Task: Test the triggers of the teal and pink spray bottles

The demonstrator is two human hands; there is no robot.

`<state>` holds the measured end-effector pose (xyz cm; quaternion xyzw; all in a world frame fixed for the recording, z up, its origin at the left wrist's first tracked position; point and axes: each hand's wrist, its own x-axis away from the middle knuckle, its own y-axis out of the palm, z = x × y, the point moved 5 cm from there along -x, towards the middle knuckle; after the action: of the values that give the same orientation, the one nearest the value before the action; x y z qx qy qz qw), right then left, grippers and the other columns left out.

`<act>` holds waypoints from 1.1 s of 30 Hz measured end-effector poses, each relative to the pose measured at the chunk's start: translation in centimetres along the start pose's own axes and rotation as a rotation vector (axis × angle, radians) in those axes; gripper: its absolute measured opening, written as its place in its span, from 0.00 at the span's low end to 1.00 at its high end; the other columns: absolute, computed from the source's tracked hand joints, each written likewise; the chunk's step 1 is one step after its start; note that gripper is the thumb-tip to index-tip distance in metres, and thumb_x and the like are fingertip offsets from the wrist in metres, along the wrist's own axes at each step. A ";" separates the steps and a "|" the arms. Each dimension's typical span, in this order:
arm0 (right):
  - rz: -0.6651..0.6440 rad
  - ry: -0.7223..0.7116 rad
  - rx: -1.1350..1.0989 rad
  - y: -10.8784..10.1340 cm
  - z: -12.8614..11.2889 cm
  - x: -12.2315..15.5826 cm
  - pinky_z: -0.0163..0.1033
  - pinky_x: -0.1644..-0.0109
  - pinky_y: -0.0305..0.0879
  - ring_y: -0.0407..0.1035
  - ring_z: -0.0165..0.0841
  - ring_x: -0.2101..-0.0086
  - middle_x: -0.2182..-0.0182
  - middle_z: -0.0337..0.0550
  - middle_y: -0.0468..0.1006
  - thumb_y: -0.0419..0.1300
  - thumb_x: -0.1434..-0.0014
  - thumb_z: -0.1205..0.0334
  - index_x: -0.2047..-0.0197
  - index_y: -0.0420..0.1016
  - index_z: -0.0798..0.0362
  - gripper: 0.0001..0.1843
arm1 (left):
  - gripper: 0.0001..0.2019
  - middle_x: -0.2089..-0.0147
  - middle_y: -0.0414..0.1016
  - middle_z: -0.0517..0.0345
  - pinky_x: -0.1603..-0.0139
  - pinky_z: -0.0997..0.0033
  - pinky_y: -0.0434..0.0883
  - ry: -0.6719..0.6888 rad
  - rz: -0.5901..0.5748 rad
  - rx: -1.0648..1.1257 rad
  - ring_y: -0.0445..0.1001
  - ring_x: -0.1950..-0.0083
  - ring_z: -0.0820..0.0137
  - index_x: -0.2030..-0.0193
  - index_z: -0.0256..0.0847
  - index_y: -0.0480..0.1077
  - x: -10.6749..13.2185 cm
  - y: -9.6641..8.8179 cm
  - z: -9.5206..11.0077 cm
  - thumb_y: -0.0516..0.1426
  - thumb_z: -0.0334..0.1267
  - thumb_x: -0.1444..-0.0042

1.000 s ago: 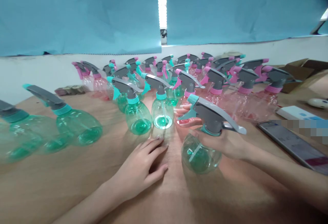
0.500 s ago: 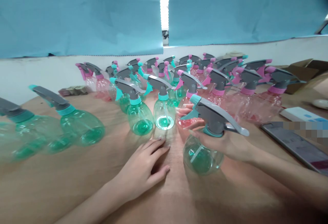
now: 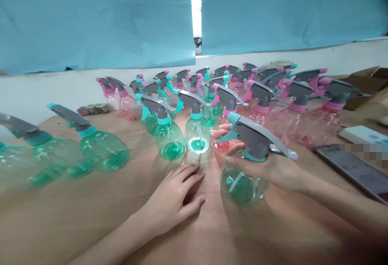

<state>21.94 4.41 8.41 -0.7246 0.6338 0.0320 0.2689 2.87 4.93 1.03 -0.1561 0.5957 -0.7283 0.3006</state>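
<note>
My right hand [image 3: 257,164] is wrapped round the neck of a green spray bottle [image 3: 242,188] with a grey and teal trigger head; its thumb and fingers point left. The bottle is upright, near the table's middle. Flat on the wooden table [image 3: 127,220] lies my left hand [image 3: 176,194], fingers spread and nothing in them. Just beyond its fingertips stand two green spray bottles, one on the left [image 3: 170,141] and one on the right [image 3: 197,135]. A pink spray bottle [image 3: 226,144] is partly hidden behind my right hand's fingers.
Several pink and green spray bottles crowd the back, among them a pink one [image 3: 329,115]. More green bottles [image 3: 104,150] stand at left. On the right are a phone [image 3: 348,168], a white box [image 3: 363,135] and a cardboard box [image 3: 363,87]. Blue sheets [image 3: 97,18] cover the wall behind.
The whole view has shifted slightly, so everything appears a little farther right. Both hands keep their pose, the right one still round the bottle's neck.
</note>
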 end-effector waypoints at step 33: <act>-0.003 0.034 -0.027 -0.1 0.1 0.1 0.34 0.64 0.73 0.71 0.30 0.67 0.72 0.35 0.70 0.58 0.48 0.68 0.72 0.68 0.49 0.05 | 0.22 0.35 0.62 0.47 0.37 0.49 0.60 -0.005 -0.007 0.007 0.60 0.35 0.55 0.39 0.39 0.64 0.0 -0.1 0.0 0.55 0.43 0.38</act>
<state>22.08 4.36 8.36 -0.7294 0.6367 0.0279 0.2486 2.85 4.94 1.13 -0.1587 0.5919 -0.7310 0.3002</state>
